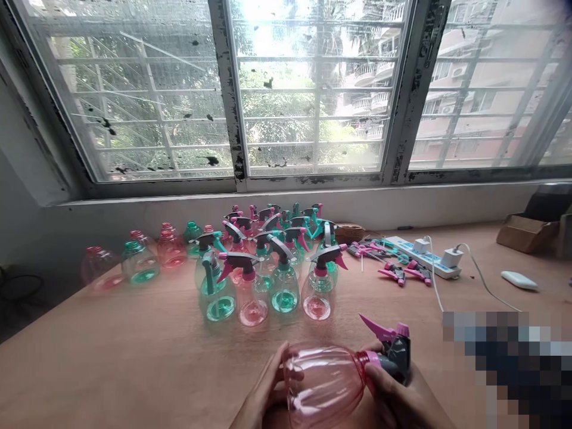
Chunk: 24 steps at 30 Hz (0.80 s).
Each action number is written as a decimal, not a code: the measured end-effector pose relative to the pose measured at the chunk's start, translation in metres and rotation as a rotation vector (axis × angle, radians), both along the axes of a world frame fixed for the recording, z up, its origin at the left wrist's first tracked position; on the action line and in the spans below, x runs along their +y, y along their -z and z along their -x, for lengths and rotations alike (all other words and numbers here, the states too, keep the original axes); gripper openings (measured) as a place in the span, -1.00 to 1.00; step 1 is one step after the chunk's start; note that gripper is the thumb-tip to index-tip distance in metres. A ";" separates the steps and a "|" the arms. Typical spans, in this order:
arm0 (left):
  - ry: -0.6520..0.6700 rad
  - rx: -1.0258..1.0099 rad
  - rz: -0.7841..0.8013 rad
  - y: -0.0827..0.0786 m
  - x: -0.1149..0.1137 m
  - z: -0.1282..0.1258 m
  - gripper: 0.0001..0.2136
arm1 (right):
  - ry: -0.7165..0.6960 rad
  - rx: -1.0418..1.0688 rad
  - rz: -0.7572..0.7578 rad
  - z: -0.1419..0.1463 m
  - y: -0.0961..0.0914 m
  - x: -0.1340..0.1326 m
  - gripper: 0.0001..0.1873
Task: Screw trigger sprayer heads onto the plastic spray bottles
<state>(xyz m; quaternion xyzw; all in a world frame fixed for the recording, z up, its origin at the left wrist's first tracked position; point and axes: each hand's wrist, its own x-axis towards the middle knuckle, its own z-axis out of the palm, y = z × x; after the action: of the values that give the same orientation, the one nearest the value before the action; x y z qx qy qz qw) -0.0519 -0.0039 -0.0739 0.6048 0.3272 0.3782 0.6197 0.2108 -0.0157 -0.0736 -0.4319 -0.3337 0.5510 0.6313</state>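
Note:
A clear pink spray bottle (324, 381) lies on its side between my hands, low in front of me over the wooden table. Its base end rests in my left hand (270, 387), whose fingers wrap around the far side and show partly through the plastic. At the neck, my right hand (397, 390) grips the pink collar of the black and pink spray head (395, 351) with thumb and fingers. The head sits at the bottle's mouth, its pink trigger pointing up and left. Whether the collar is threaded tight I cannot tell.
Several pink and green bottles with spray heads (285, 289) stand grouped mid-table. Headless bottles (140, 271) stand to the left. Loose spray heads (393, 273) lie beside a white power strip (424, 257) with cables. A white mouse-like object (519, 280) and a cardboard box (527, 232) are right.

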 end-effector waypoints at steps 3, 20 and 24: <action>-0.013 -0.003 -0.099 0.002 0.002 0.000 -0.07 | -0.022 -0.024 -0.001 0.001 -0.002 0.000 -0.41; 0.021 -0.039 -0.053 0.003 0.000 -0.002 -0.08 | -0.035 -0.006 0.003 0.002 -0.006 0.000 -0.40; 0.031 -0.033 -0.004 0.006 0.000 0.000 -0.04 | -0.009 -0.009 -0.006 0.003 -0.005 0.000 -0.41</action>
<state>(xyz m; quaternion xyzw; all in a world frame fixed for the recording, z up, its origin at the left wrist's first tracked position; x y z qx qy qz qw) -0.0523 -0.0038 -0.0799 0.6047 0.3066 0.3790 0.6298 0.2073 -0.0161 -0.0683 -0.4307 -0.3402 0.5509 0.6287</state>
